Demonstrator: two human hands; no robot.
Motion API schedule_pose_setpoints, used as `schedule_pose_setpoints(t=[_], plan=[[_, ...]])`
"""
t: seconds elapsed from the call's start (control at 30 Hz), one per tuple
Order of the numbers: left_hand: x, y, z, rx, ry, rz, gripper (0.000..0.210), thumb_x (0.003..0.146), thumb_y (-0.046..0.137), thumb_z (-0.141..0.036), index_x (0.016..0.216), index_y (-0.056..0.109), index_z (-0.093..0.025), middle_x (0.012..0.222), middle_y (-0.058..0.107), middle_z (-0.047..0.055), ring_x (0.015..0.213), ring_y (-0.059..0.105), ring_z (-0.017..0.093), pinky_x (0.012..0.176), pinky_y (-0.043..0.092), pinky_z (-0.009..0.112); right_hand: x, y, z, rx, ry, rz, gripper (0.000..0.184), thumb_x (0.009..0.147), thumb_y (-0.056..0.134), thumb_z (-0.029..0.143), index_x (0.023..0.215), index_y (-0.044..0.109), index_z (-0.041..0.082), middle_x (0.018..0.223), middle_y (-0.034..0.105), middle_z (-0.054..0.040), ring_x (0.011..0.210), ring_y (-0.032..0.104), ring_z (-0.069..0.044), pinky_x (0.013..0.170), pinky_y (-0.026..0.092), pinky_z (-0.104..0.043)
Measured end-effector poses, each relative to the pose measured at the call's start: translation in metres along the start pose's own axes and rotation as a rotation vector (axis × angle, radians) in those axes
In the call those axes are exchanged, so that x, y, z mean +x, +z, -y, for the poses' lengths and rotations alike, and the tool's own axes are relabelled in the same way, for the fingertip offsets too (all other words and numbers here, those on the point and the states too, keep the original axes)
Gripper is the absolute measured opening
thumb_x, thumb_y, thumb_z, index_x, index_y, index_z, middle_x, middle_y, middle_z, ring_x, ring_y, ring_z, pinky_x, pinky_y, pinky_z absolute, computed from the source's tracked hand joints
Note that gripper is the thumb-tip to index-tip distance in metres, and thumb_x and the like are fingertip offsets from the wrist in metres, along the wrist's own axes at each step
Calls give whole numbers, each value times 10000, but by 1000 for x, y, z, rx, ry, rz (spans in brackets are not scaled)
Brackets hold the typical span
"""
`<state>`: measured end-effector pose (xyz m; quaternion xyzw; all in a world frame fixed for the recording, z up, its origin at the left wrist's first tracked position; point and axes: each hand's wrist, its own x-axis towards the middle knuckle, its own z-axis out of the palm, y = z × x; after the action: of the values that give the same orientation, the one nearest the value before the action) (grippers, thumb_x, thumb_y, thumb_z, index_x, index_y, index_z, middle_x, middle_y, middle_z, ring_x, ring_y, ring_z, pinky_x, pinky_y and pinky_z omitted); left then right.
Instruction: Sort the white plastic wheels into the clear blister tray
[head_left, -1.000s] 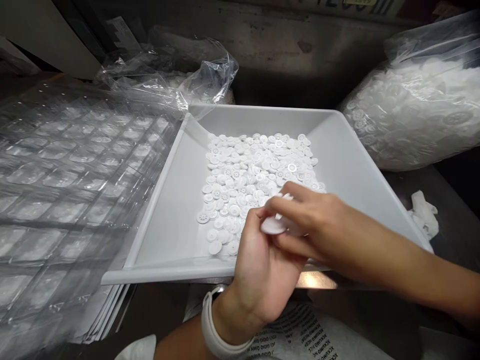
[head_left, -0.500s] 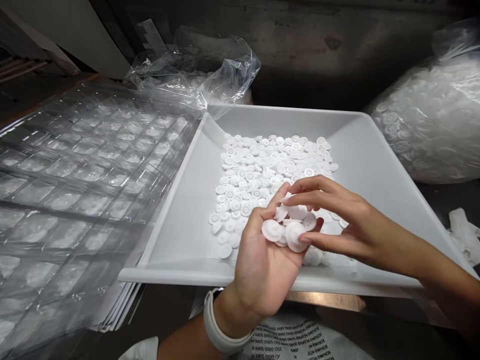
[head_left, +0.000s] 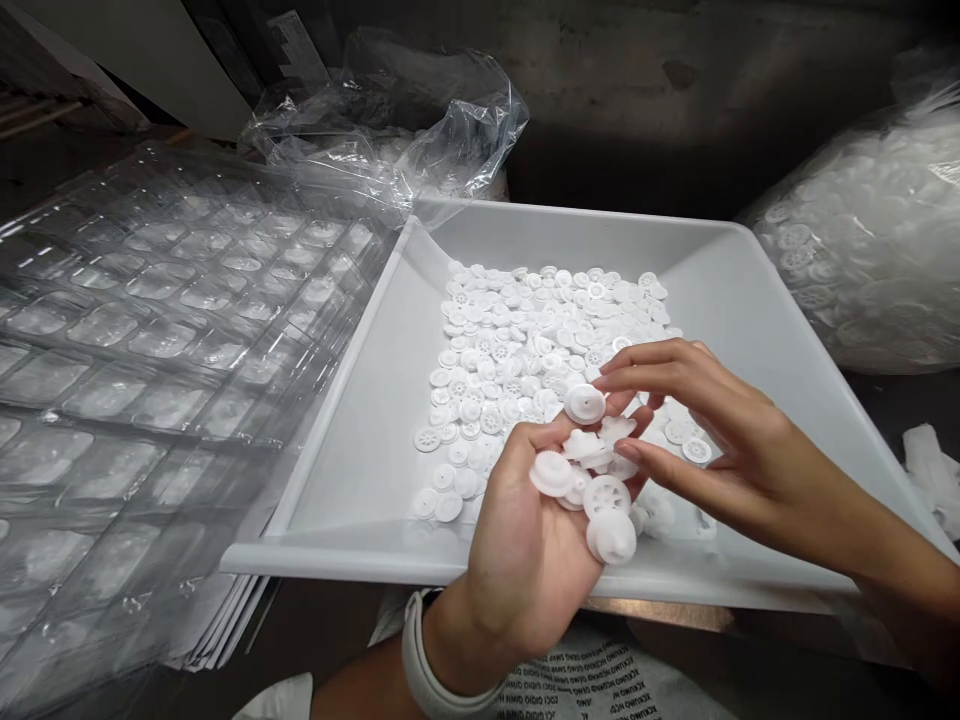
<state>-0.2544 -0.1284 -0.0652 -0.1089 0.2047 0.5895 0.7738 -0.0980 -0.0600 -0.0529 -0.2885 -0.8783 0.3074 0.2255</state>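
Observation:
My left hand (head_left: 525,550) is turned palm up and cupped around several white plastic gears (head_left: 607,497), which lie loose on the palm and fingers. One gear (head_left: 585,403) rests at its fingertips, close to the index fingertip of my right hand (head_left: 720,430). The right hand hovers over the pile with thumb and fingers apart, gripping nothing that I can see. Its thumb tip is near the gears on the palm; whether it touches them is unclear. Beneath both hands a pale grey tray (head_left: 345,440) holds many more white gears (head_left: 517,340) spread over its floor.
To the left lies a stack of clear plastic blister trays (head_left: 165,340) with rows of pockets. An open clear bag (head_left: 420,130) stands behind the grey tray. A full bag of white gears (head_left: 877,240) sits at the right. Crumpled white material (head_left: 930,465) lies below it.
My right hand has shifted slightly right and its fingers have spread from the gears. The gears in my left palm have spread out, with one now at the fingertips.

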Motion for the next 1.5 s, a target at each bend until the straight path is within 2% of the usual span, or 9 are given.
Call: schedule_pose_setpoints(t=[0.1,0.27,0.37,0.47,0.63,0.87,1.03,1.17,1.5], plan=[[0,0,0,-4,-23,10,255,942,464,-201,920,708,-134,1088,741,113,1109,690,213,1010,521,326,3,2,-1,-2,84,-6,344,969,639,401,1304,592,335,1306,547,-8,1249,520,-186,1027,467,-318],[0,0,2,-26,-42,19,260,953,454,-185,976,704,-119,1085,739,125,1088,698,204,1030,515,340,8,4,-1,123,149,-48,161,950,670,357,1098,685,295,1185,609,-7,1141,595,-169,909,529,-273],[0,-1,2,-43,-15,22,240,942,468,-168,955,703,-117,1006,736,94,1008,703,166,1020,519,309,8,3,-1,16,37,-124,109,945,680,284,1046,697,246,1138,607,-40,1109,601,-180,920,517,-303],[-1,-1,2,-56,-3,25,221,931,490,-169,929,702,-108,963,719,77,947,692,145,1003,524,286,5,1,-3,-237,-141,-172,140,956,652,170,1084,701,200,1041,609,-56,925,610,-139,775,518,-279],[-2,1,1,-73,-24,14,260,945,456,-152,962,710,-96,943,691,71,862,677,120,1029,510,296,0,-1,-7,-370,-294,-81,245,980,596,131,1215,643,181,1025,631,-68,894,601,-139,706,526,-262],[-3,0,-1,-59,-30,24,282,951,465,-197,1084,708,-145,1010,705,61,850,693,119,1001,522,301,-1,-6,-5,-169,-161,17,264,995,590,156,1248,641,207,1122,664,-40,1048,618,-118,867,534,-240],[-5,0,-1,4,-16,94,297,956,440,-201,1073,711,-163,1046,736,77,913,713,136,930,529,251,-2,-7,0,-49,63,-52,179,965,662,300,1142,682,308,1058,704,24,957,643,-134,768,538,-251],[-6,1,-2,48,-19,5,387,927,465,-233,1259,655,-170,1168,734,115,983,721,171,890,553,266,-3,-6,-4,34,234,-119,174,932,692,407,1087,680,328,1052,693,30,885,628,-143,690,521,-250],[-4,0,-3,26,-12,-19,432,932,477,-244,1337,605,-163,1170,754,119,991,743,216,879,579,320,-3,-9,-4,25,293,-106,122,935,674,408,980,667,295,916,651,40,765,555,-109,585,446,-215]])
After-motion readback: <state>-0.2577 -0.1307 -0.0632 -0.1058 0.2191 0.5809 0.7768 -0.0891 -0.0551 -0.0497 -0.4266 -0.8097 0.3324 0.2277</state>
